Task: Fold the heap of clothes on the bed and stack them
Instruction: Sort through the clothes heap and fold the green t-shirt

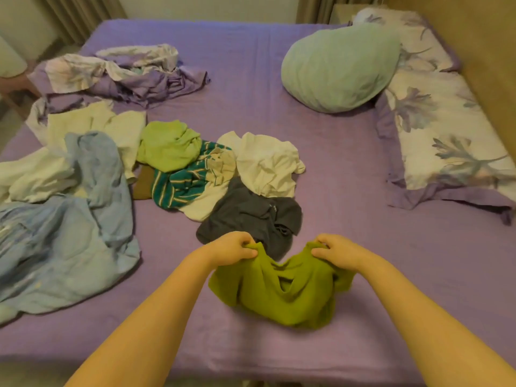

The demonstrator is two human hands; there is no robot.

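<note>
An olive-green garment hangs bunched between both hands near the front of the purple bed. My left hand pinches its upper left edge and my right hand pinches its upper right edge. Behind it lies the heap: a dark grey shirt, a white shirt, a teal striped top, a lime-green piece, cream clothes and a pale blue garment at the left.
A mint-green pillow and floral pillows lie at the right by the headboard. A crumpled floral and purple sheet sits at the far left. Curtains hang behind the bed.
</note>
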